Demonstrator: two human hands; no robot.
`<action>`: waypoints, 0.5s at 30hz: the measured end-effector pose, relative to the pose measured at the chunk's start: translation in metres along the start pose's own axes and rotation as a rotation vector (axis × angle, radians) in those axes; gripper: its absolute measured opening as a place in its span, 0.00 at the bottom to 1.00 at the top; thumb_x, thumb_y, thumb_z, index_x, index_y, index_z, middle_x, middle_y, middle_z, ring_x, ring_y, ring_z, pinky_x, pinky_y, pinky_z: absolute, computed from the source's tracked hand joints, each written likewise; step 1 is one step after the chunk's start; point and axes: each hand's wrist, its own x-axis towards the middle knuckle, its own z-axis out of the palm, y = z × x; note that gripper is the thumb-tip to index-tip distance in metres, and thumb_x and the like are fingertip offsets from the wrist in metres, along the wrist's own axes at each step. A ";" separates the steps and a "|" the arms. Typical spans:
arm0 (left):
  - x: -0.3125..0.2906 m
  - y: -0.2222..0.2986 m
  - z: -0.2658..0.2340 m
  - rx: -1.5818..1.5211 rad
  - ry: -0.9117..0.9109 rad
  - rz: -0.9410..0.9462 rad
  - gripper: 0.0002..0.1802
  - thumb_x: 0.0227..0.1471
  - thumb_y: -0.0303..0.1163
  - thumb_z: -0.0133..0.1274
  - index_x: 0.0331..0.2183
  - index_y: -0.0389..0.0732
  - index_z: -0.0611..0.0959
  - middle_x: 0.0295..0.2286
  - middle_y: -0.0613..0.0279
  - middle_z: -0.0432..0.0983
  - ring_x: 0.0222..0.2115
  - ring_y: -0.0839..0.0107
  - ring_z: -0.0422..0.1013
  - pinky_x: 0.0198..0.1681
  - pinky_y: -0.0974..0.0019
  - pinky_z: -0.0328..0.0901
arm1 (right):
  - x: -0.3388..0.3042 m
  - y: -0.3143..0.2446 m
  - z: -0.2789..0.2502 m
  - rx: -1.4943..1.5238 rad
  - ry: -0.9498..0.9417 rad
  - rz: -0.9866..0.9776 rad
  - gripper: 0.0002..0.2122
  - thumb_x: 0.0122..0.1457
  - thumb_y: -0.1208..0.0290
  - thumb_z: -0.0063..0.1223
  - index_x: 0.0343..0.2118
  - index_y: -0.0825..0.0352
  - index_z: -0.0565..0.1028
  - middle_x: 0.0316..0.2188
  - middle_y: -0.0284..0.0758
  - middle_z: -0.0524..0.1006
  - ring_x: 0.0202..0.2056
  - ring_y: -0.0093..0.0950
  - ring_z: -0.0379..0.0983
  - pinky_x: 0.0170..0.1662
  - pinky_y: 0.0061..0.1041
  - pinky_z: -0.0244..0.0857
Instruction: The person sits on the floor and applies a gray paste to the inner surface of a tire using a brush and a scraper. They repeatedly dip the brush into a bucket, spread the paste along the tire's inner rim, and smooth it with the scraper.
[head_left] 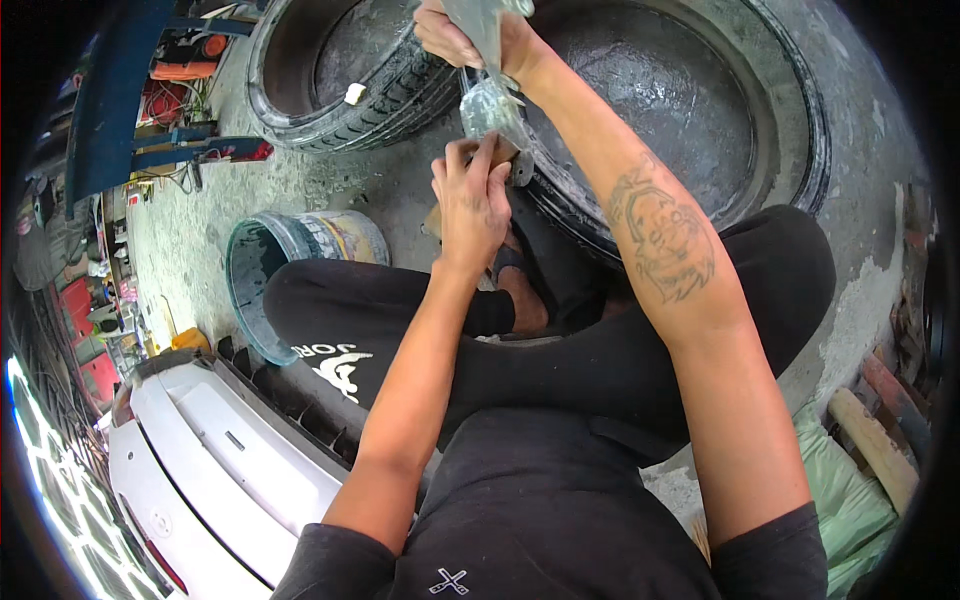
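Up at the top edge, my right hand [455, 35] grips a clear, crumpled-looking plastic bottle or bag [482, 25] that narrows downward. Just below, my left hand [470, 200] has its fingers bent around a small brownish piece with a dull metal end [522, 168]; its kind is unclear. A cloudy see-through plastic part [490, 105] sits between the two hands, and whether it joins the upper plastic cannot be made out. Both hands are over the near side of a large tyre [800, 110], whose dark middle looks wet.
Another tyre [400, 105] lies at the upper left with a small white lump [354, 93] on its tread. A teal bucket [262, 225] rests on its side by my left knee. White car [225, 450] lower left; blue metal post [115, 100] beyond; green sack [840, 490] at right.
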 end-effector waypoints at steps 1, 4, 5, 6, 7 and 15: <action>0.012 0.001 0.002 -0.025 0.017 0.020 0.22 0.53 0.27 0.60 0.51 0.43 0.83 0.44 0.50 0.72 0.43 0.48 0.68 0.50 0.50 0.64 | -0.001 -0.009 -0.001 0.036 0.033 0.073 0.14 0.71 0.65 0.46 0.53 0.66 0.74 0.14 0.23 0.66 0.12 0.17 0.63 0.14 0.18 0.54; 0.060 -0.030 -0.011 0.006 0.130 0.069 0.20 0.53 0.27 0.61 0.49 0.42 0.83 0.44 0.50 0.72 0.43 0.47 0.68 0.49 0.49 0.65 | 0.018 -0.016 0.024 0.359 0.117 0.238 0.14 0.74 0.57 0.41 0.35 0.60 0.72 0.13 0.25 0.67 0.10 0.19 0.60 0.13 0.20 0.50; 0.070 -0.035 -0.011 -0.023 0.118 0.084 0.19 0.55 0.28 0.59 0.50 0.43 0.81 0.45 0.50 0.71 0.44 0.48 0.67 0.47 0.48 0.63 | 0.017 -0.022 0.011 -0.060 -0.060 0.192 0.20 0.75 0.55 0.37 0.26 0.58 0.71 0.09 0.27 0.65 0.09 0.21 0.59 0.12 0.21 0.49; 0.077 -0.051 -0.023 -0.014 0.131 0.073 0.18 0.55 0.29 0.58 0.49 0.42 0.81 0.44 0.50 0.71 0.44 0.48 0.67 0.48 0.48 0.63 | 0.012 -0.019 0.009 -0.114 0.036 0.157 0.27 0.76 0.55 0.33 0.16 0.56 0.68 0.05 0.27 0.61 0.08 0.22 0.57 0.13 0.22 0.48; 0.077 -0.079 -0.050 0.013 0.143 0.053 0.17 0.56 0.30 0.58 0.48 0.41 0.81 0.44 0.49 0.72 0.44 0.48 0.67 0.49 0.48 0.63 | 0.014 -0.013 0.028 0.012 0.082 0.109 0.32 0.76 0.55 0.32 0.09 0.54 0.63 0.04 0.27 0.60 0.08 0.22 0.55 0.14 0.22 0.48; 0.003 -0.236 -0.278 0.364 0.129 -0.181 0.18 0.66 0.41 0.52 0.48 0.40 0.84 0.43 0.49 0.77 0.45 0.54 0.74 0.50 0.56 0.67 | -0.004 -0.037 -0.016 -0.128 -0.146 0.109 0.33 0.77 0.54 0.19 0.13 0.57 0.66 0.10 0.26 0.62 0.13 0.22 0.55 0.23 0.25 0.54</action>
